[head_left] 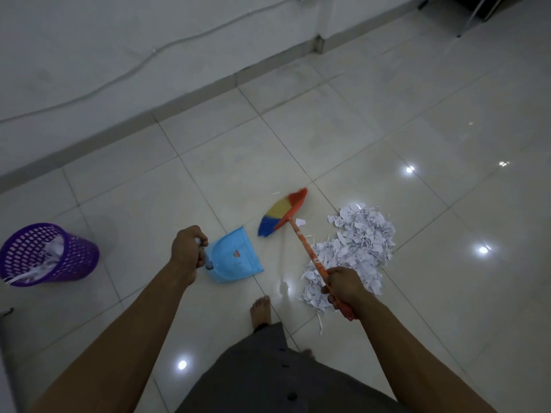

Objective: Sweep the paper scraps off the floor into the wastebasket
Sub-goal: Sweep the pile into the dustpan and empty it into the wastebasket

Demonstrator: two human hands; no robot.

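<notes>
A heap of white paper scraps [360,242] lies on the tiled floor, right of centre. My right hand [343,286] grips the orange handle of a broom [283,214] whose red, yellow and blue bristles rest on the floor to the left of the heap. A light blue dustpan [235,254] stands between the broom head and my left hand [187,248], which is closed around its handle. The purple mesh wastebasket [44,254] stands at the far left with shredded paper inside it.
A white wall with a grey skirting [149,120] and a cable [125,76] runs across the back. My bare foot [261,311] is on the floor below the dustpan. A few stray scraps [299,222] lie beside the broom head. Metal legs [474,16] stand at the top right.
</notes>
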